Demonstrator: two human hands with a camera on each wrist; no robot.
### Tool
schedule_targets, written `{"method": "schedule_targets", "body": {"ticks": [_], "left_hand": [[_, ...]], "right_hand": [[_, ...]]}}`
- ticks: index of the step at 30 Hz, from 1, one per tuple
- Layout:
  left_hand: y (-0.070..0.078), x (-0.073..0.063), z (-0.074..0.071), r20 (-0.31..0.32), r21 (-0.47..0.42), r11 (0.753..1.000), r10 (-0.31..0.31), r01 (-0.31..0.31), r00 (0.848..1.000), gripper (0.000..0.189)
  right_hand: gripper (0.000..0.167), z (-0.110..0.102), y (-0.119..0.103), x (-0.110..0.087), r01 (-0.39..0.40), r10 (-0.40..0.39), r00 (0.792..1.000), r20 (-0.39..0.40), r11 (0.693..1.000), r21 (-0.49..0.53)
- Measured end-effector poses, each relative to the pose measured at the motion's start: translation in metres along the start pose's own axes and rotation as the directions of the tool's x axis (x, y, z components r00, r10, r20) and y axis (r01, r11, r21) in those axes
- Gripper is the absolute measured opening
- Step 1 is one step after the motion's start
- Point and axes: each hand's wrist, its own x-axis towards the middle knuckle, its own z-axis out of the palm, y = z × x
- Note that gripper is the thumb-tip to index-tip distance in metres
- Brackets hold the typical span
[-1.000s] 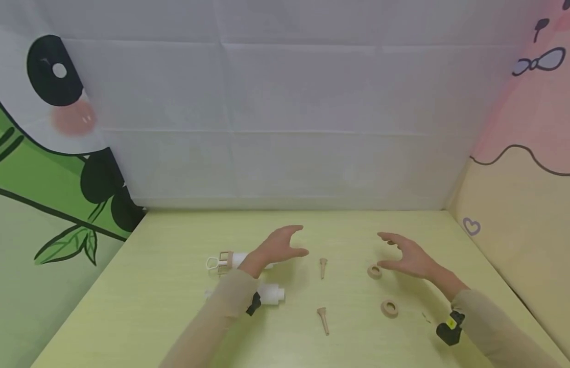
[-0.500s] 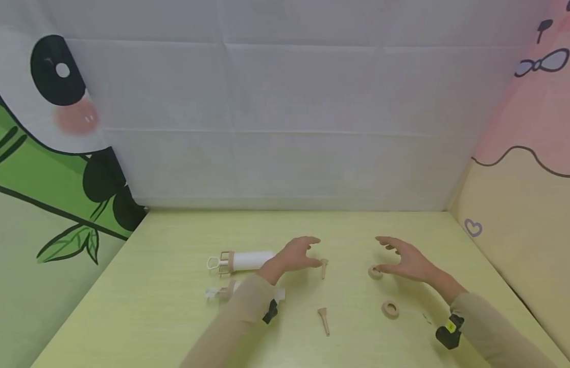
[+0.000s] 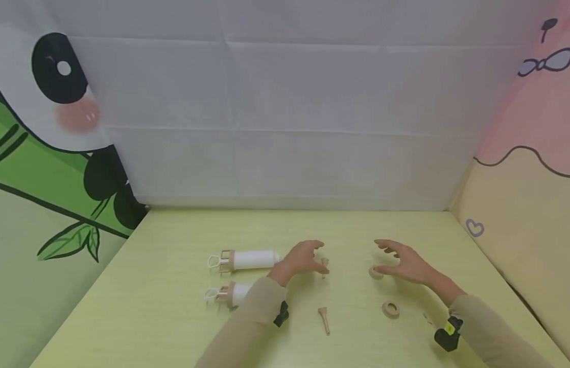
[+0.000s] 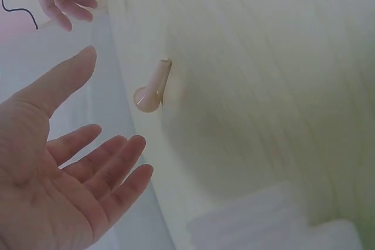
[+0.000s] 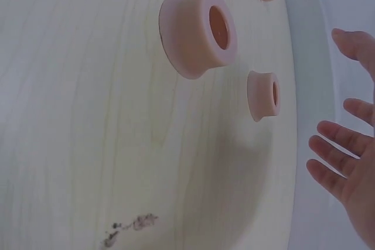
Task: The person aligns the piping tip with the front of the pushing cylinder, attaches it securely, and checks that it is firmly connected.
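Beige tapered nozzle (image 3: 325, 262), upper of two, lies on the pale yellow tabletop (image 3: 174, 245) right of lower centre in the head frame. Left hand (image 3: 302, 257) hovers beside it, thumb spread wide from the fingers, palm turned to frame right, grasping nothing. Thumb overlaps the nozzle from above; left wrist view shows a gap between.

Right hand (image 3: 408, 263), lower right, mirrors it: thumb and fingers wide apart, pointing frame left, nothing held. Its thumb crosses the upper beige flanged ring (image 5: 263, 95) in the head view; right wrist view has them apart.

Second nozzle (image 3: 324, 321) at lower centre, tilted. Lower flanged ring (image 3: 390, 309) below the right hand. Two white syringe-style tubes with beige collars left of centre: upper tube (image 3: 254, 259) mostly visible, its tip end by the left wrist; lower tube (image 3: 241, 294) partly covered by the left sleeve (image 3: 248, 322). Dark smudge (image 5: 143, 222) on the tabletop, lower left of right wrist view.
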Motion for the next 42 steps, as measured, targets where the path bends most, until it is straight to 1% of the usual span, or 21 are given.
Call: {"method": "schedule_targets", "body": {"ticks": [4, 8, 11, 14, 18, 25, 28, 36, 42], "left_hand": [[0.002, 0.000, 0.003, -0.010, 0.009, 1.000, -0.018, 0.018, 1.000, 0.064], [0.003, 0.001, 0.006, -0.032, 0.000, 1.000, -0.023, 0.023, 0.999, 0.057], [0.003, 0.002, 0.010, -0.052, -0.011, 0.999, -0.041, 0.041, 0.998, 0.054], [0.002, 0.002, 0.014, -0.079, -0.055, 0.995, -0.086, 0.082, 0.993, 0.051], [0.001, 0.002, 0.019, -0.124, -0.120, 0.985, -0.142, 0.127, 0.982, 0.046], [-0.001, 0.002, 0.026, -0.158, -0.225, 0.962, -0.195, 0.157, 0.968, 0.044], [-0.002, 0.002, 0.029, -0.168, -0.255, 0.953, -0.212, 0.165, 0.963, 0.045], [-0.003, 0.006, 0.035, -0.194, -0.282, 0.942, -0.244, 0.184, 0.950, 0.042], [0.000, 0.008, 0.040, -0.243, -0.239, 0.950, -0.259, 0.201, 0.935, 0.036]], "right_hand": [[0.065, 0.001, 0.001, 0.000, -0.001, 0.001, 1.000, -0.004, 1.000, 0.008], [0.063, 0.003, 0.003, -0.001, -0.004, 0.004, 1.000, -0.005, 1.000, 0.016], [0.062, 0.004, 0.003, -0.001, -0.002, 0.002, 1.000, -0.004, 1.000, 0.024], [0.062, 0.006, 0.004, -0.001, -0.004, 0.004, 1.000, -0.005, 0.999, 0.033], [0.063, 0.009, 0.008, -0.001, -0.018, 0.018, 1.000, -0.002, 0.999, 0.031], [0.062, 0.012, 0.010, -0.002, 0.002, -0.002, 1.000, -0.005, 1.000, 0.008], [0.062, 0.011, 0.009, -0.002, -0.009, 0.009, 1.000, -0.007, 1.000, 0.012], [0.062, 0.011, 0.008, -0.004, -0.021, 0.021, 1.000, 0.009, 1.000, 0.014], [0.062, 0.012, 0.008, -0.004, -0.025, 0.024, 0.999, 0.023, 1.000, 0.012]]}}
